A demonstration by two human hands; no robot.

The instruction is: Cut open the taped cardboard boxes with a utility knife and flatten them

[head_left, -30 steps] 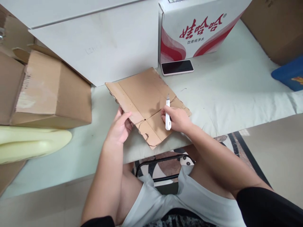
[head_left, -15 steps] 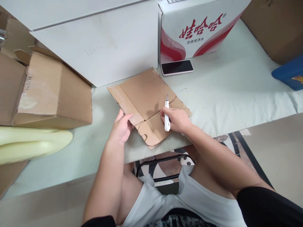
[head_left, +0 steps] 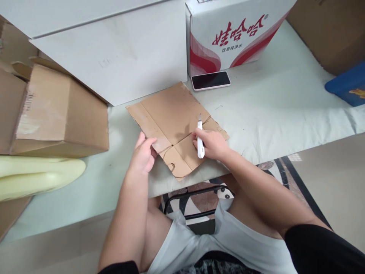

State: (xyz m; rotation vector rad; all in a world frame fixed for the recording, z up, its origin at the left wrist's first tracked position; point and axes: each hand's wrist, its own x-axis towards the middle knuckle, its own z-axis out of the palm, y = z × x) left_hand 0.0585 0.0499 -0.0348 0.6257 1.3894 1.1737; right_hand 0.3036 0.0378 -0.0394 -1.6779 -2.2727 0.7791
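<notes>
A creased piece of brown cardboard point(head_left: 168, 110) lies at an angle near the front edge of the covered table, its edges ragged and its lower part partly split along a fold. My left hand point(head_left: 143, 154) grips its left edge, thumb on top and the other fingers curled below. In my right hand point(head_left: 212, 144) is a white utility knife point(head_left: 200, 140), held upright over the cardboard's right half with its short blade pointing away from me. Whether the right hand's underside rests on the cardboard is hidden.
Behind the cardboard stand a large white box point(head_left: 114, 61) and a red-and-white carton point(head_left: 228, 42), with a phone point(head_left: 211, 80) before it. Brown boxes point(head_left: 62, 110) and a pale yellow object point(head_left: 42, 177) are at left. A blue container point(head_left: 348, 87) sits far right.
The whole view has shifted slightly, so things appear a little further left. Both hands keep their grips, and the knife stays over the same part of the cardboard.
</notes>
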